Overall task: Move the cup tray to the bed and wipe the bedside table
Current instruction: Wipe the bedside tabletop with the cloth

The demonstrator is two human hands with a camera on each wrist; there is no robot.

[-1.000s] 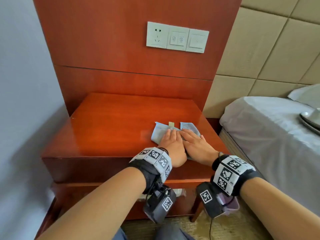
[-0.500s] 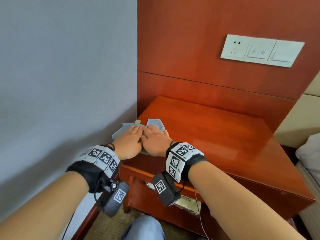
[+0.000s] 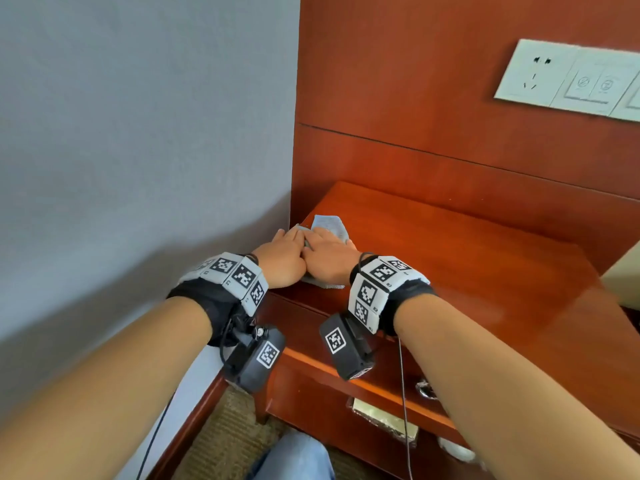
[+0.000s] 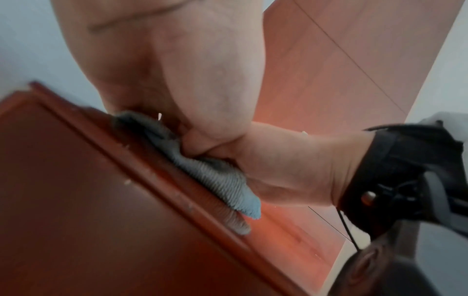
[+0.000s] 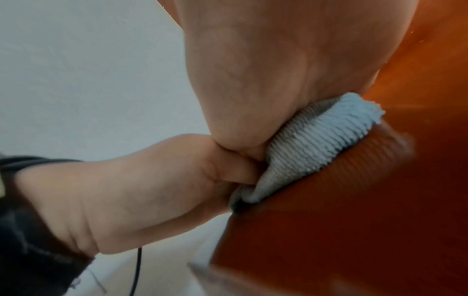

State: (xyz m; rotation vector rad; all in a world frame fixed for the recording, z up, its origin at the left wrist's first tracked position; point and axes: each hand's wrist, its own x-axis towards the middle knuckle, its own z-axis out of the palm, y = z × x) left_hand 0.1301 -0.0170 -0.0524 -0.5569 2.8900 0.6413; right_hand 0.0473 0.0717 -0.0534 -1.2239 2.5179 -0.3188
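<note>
A light blue ribbed cloth lies on the left side of the glossy red-brown bedside table, close to the wall. My left hand and right hand lie side by side flat on it, fingers straight, pressing it down. In the left wrist view the cloth bunches under both palms at the table's front edge. The right wrist view shows the cloth squeezed under the right hand's heel, with the left hand touching it. The cup tray and bed are out of view.
A grey wall stands right against the table's left side. Behind the table rises a wooden panel with a socket and switch plate. A lower shelf holds small items. Carpet and my knee are below.
Both hands slid the cloth from the table's right front across to its left side, then a little farther back along the wall. My view turned left; bed and tray dropped out of sight.
</note>
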